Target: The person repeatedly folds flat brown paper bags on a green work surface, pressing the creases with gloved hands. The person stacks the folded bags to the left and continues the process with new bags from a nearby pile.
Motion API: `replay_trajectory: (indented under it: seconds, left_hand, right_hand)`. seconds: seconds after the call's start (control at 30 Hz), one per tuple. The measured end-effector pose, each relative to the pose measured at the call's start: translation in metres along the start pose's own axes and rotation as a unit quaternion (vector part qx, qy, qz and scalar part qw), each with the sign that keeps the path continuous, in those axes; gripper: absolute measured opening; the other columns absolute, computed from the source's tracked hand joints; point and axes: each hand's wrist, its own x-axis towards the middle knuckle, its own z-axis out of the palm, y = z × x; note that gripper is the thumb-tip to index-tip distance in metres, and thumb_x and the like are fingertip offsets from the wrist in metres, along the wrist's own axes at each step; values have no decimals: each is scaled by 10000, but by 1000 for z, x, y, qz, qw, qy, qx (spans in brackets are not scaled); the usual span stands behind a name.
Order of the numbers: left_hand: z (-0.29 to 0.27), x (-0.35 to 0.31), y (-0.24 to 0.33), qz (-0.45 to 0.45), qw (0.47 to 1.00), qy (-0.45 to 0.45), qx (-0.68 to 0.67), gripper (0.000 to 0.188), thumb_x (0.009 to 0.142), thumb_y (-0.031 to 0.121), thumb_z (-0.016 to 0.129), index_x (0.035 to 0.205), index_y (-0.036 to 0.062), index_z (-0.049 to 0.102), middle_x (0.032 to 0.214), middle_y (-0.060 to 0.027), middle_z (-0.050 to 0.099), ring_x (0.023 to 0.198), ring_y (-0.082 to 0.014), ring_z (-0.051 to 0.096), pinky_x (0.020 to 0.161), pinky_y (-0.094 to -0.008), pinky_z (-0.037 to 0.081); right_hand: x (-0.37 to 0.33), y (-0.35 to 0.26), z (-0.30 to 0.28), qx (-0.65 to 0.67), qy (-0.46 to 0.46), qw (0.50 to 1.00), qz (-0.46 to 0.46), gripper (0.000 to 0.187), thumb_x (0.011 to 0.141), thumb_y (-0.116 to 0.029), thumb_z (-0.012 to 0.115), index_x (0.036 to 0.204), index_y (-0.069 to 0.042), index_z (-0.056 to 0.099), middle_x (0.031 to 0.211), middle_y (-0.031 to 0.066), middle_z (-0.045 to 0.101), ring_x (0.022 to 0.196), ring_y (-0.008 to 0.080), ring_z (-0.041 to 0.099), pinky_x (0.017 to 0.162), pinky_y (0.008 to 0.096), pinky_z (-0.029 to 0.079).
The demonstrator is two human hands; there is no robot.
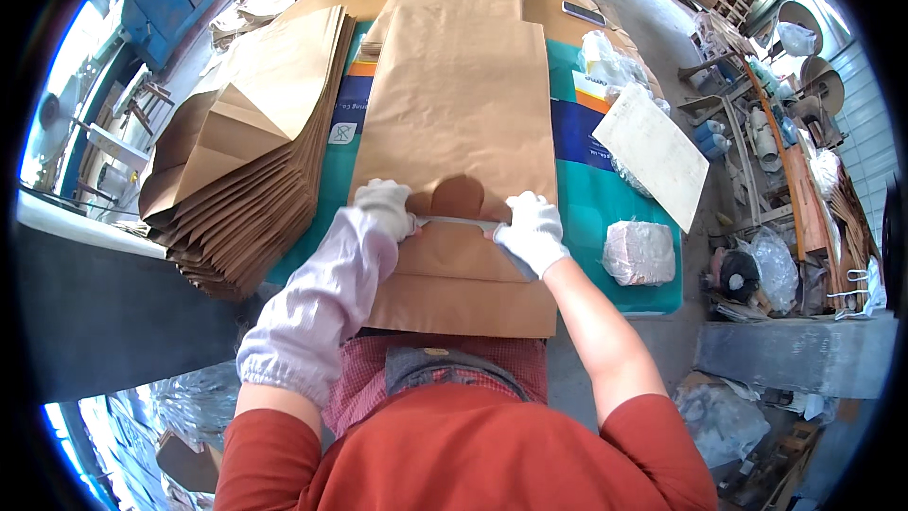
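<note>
Brown paper bag (459, 123), centre to twelve o'clock; left hand (385, 206) at nine o'clock, right hand (532, 232) at three, beside pale strip (459, 220) (grips hidden, closure cannot be told); teal sheet (588, 218), lettering partly covered.

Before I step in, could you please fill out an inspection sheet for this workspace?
Surface: table with a teal-and-blue printed covering.
Job's things: central brown paper stack, near end folded; fanned paper stack at left; pale strip between the hands.
Clutter: phone, crumpled plastic, white board, wrapped block, all on the right.
Hands: left hand and right hand white-gloved, at the strip's ends; grip unclear.
Cables: nothing seen on the table.
Surroundings: blue equipment far left; cluttered shelving right.
</note>
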Motion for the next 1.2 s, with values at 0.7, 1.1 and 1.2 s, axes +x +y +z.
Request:
replay_trajectory:
  seconds: [0.7, 1.1, 1.2]
  left_hand:
    - [52, -46, -69, -70, 989, 129, -34, 795, 727, 406, 896, 1398, 104, 594, 1553, -171, 500, 1237, -301, 632, 1068, -416, 485]
    - [45, -50, -106, -49, 933, 208, -290, 260, 929, 259, 688, 1143, 112, 710, 895, -86, 711, 753, -249, 688, 727, -390, 570]
    - [-13, -74, -108, -11, 872, 166, -460, 105, 931, 120, 696, 1021, 130, 749, 838, -12, 713, 772, -149, 685, 701, -332, 555]
  right_hand:
    - [-49, 21, 16, -12, 147, 984, -97, 685, 621, -444, 957, 1112, -71, 659, 1169, 110, 661, 1108, 322, 647, 975, 404, 533]
    - [-55, 59, 37, 4, 73, 996, 57, 467, 882, -255, 758, 1307, -103, 637, 1283, 137, 660, 1145, 357, 658, 953, 473, 550]
    - [-66, 36, 34, 92, 68, 991, 67, 225, 846, -192, 756, 1028, -72, 700, 1004, 176, 699, 961, 395, 694, 830, 501, 552]
